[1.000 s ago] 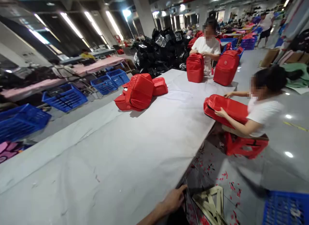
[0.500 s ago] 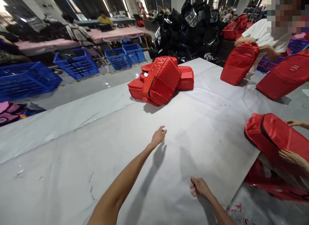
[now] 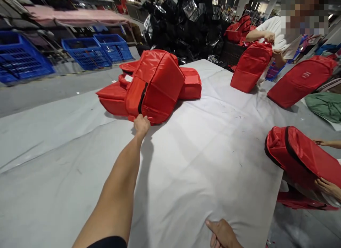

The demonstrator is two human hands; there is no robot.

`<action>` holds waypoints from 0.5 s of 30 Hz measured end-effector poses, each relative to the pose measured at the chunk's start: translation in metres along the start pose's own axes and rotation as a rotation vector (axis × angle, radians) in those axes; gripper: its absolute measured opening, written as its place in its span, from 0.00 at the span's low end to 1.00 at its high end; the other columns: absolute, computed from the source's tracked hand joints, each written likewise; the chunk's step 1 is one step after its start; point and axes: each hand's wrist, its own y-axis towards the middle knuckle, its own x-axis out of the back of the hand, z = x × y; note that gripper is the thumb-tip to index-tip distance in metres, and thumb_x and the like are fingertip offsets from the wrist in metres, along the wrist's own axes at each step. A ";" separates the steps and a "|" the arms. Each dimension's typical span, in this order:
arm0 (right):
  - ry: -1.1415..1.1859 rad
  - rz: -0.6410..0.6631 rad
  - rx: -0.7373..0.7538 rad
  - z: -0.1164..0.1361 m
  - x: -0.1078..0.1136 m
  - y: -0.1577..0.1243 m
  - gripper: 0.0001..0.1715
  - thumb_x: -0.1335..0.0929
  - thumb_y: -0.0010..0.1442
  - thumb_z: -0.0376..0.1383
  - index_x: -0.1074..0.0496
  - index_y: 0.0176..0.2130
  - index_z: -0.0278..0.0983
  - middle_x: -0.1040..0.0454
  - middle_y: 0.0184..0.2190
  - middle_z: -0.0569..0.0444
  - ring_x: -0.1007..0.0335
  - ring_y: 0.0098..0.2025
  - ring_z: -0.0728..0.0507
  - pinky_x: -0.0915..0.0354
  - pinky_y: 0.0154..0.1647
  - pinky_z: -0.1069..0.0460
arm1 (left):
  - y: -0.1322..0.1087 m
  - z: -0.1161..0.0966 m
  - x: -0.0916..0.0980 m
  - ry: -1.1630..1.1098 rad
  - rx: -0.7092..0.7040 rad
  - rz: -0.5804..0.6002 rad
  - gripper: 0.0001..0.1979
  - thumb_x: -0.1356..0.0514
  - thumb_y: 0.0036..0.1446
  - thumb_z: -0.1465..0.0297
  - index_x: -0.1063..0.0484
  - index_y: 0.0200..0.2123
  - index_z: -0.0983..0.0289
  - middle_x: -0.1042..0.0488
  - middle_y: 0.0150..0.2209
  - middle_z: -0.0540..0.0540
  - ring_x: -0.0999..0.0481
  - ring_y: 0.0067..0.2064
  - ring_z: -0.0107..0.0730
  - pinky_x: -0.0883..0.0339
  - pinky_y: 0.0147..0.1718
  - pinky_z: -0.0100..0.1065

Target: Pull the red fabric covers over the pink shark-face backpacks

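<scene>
My left hand [image 3: 142, 125] reaches forward and is closed on the lower front edge of a red backpack [image 3: 162, 86] with a dark zip. This backpack lies tilted on top of other red bags, one showing at its left [image 3: 113, 98] and one at its right [image 3: 192, 82]. A small white label [image 3: 128, 78] shows beside it. Near the bottom of the view, my right hand [image 3: 223, 233] is low over the white-covered table [image 3: 186, 162]. It holds nothing; its thumb sticks out, apart from the loosely curled fingers.
Another person's hands hold a red bag [image 3: 306, 155] at the right table edge. A person in a white shirt [image 3: 289, 38] handles a standing red bag [image 3: 250, 68]; another red bag [image 3: 301, 81] leans nearby. Behind are black bags [image 3: 186, 27] and blue crates [image 3: 85, 52].
My left hand has moved forward and left, and has taken hold of the red backpack's edge. My right hand sits lower in view. The view has shifted, with the backpack now nearer.
</scene>
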 end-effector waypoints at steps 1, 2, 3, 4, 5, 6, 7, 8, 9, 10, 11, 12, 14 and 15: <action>0.019 0.032 -0.013 -0.001 0.000 0.002 0.51 0.36 0.73 0.69 0.25 0.15 0.37 0.24 0.18 0.41 0.33 0.15 0.48 0.41 0.16 0.56 | -0.018 0.000 -0.002 0.068 0.019 -0.003 0.19 0.54 0.83 0.69 0.27 0.58 0.74 0.18 0.44 0.64 0.17 0.51 0.49 0.32 0.53 0.45; 0.039 0.069 -0.024 -0.002 0.000 0.004 0.52 0.36 0.71 0.71 0.26 0.15 0.37 0.23 0.19 0.40 0.32 0.15 0.47 0.43 0.14 0.55 | -0.040 0.000 -0.003 0.129 0.015 0.002 0.18 0.53 0.84 0.68 0.27 0.56 0.73 0.19 0.41 0.60 0.17 0.48 0.46 0.33 0.49 0.41; 0.060 0.107 -0.026 -0.004 0.000 0.007 0.53 0.37 0.70 0.73 0.27 0.14 0.38 0.22 0.20 0.38 0.30 0.15 0.45 0.44 0.13 0.55 | -0.065 0.000 -0.004 0.177 -0.016 0.022 0.18 0.52 0.84 0.67 0.27 0.55 0.72 0.21 0.38 0.56 0.18 0.45 0.42 0.35 0.46 0.38; 0.078 0.137 -0.020 -0.006 0.001 0.009 0.53 0.37 0.69 0.74 0.28 0.14 0.38 0.22 0.20 0.37 0.28 0.15 0.44 0.45 0.12 0.56 | -0.093 0.000 -0.004 0.201 -0.044 0.042 0.17 0.50 0.84 0.65 0.26 0.53 0.70 0.23 0.35 0.53 0.19 0.41 0.40 0.37 0.44 0.36; 0.092 0.157 -0.009 -0.007 0.001 0.012 0.53 0.37 0.69 0.74 0.29 0.15 0.38 0.21 0.21 0.36 0.27 0.16 0.44 0.47 0.11 0.56 | -0.123 0.001 -0.004 0.220 -0.076 0.059 0.15 0.47 0.83 0.64 0.25 0.52 0.68 0.23 0.33 0.52 0.20 0.39 0.39 0.38 0.42 0.35; 0.102 0.165 0.002 -0.008 0.001 0.013 0.52 0.37 0.70 0.73 0.30 0.15 0.37 0.21 0.21 0.36 0.27 0.15 0.44 0.48 0.10 0.56 | -0.154 0.003 -0.002 0.248 -0.078 0.066 0.13 0.45 0.82 0.64 0.24 0.50 0.66 0.24 0.30 0.53 0.20 0.37 0.41 0.39 0.40 0.35; 0.108 0.167 0.011 -0.007 0.002 0.014 0.52 0.37 0.70 0.72 0.30 0.15 0.37 0.21 0.21 0.36 0.27 0.15 0.44 0.49 0.10 0.57 | -0.188 0.006 0.002 0.277 -0.107 0.086 0.13 0.44 0.81 0.64 0.23 0.48 0.65 0.23 0.30 0.54 0.19 0.36 0.43 0.40 0.38 0.35; 0.112 0.168 0.021 -0.006 0.002 0.013 0.51 0.37 0.71 0.71 0.30 0.16 0.37 0.22 0.21 0.36 0.27 0.15 0.44 0.50 0.10 0.57 | -0.223 0.011 0.007 0.336 -0.193 0.111 0.14 0.46 0.81 0.64 0.23 0.47 0.63 0.21 0.31 0.57 0.18 0.37 0.45 0.40 0.37 0.35; 0.120 0.166 0.037 -0.005 0.003 0.011 0.50 0.37 0.71 0.70 0.29 0.17 0.36 0.22 0.20 0.38 0.28 0.14 0.44 0.50 0.10 0.57 | -0.259 0.017 0.014 0.389 -0.260 0.145 0.15 0.48 0.81 0.65 0.23 0.45 0.62 0.19 0.33 0.59 0.16 0.39 0.47 0.39 0.37 0.36; 0.137 0.163 0.057 -0.003 0.004 0.008 0.48 0.35 0.71 0.69 0.28 0.19 0.36 0.23 0.19 0.40 0.29 0.14 0.45 0.51 0.10 0.58 | -0.297 0.024 0.022 0.423 -0.286 0.178 0.15 0.48 0.80 0.65 0.23 0.42 0.61 0.18 0.33 0.60 0.14 0.40 0.48 0.38 0.37 0.36; 0.164 0.160 0.080 -0.002 0.005 0.003 0.45 0.33 0.70 0.68 0.28 0.21 0.36 0.23 0.19 0.42 0.30 0.14 0.45 0.51 0.11 0.58 | -0.336 0.033 0.031 0.423 -0.312 0.217 0.15 0.48 0.79 0.65 0.23 0.41 0.59 0.17 0.33 0.60 0.13 0.40 0.48 0.37 0.36 0.36; 0.202 0.155 0.104 -0.002 0.005 -0.003 0.42 0.30 0.69 0.67 0.28 0.23 0.36 0.24 0.18 0.44 0.30 0.14 0.46 0.50 0.12 0.59 | -0.376 0.043 0.041 0.397 -0.327 0.251 0.15 0.47 0.78 0.65 0.23 0.40 0.58 0.16 0.33 0.58 0.12 0.39 0.48 0.36 0.36 0.35; 0.308 0.125 0.152 -0.004 0.005 -0.017 0.37 0.26 0.66 0.63 0.29 0.26 0.36 0.25 0.19 0.48 0.31 0.15 0.47 0.47 0.15 0.59 | -0.457 0.068 0.063 0.339 -0.353 0.320 0.14 0.46 0.77 0.65 0.24 0.39 0.56 0.16 0.30 0.55 0.12 0.35 0.48 0.36 0.32 0.36; 0.369 0.101 0.178 -0.007 0.005 -0.024 0.35 0.25 0.65 0.62 0.29 0.27 0.37 0.25 0.20 0.49 0.31 0.17 0.48 0.45 0.17 0.59 | -0.497 0.082 0.074 0.296 -0.389 0.329 0.14 0.46 0.76 0.65 0.24 0.38 0.55 0.16 0.28 0.54 0.12 0.32 0.47 0.36 0.30 0.36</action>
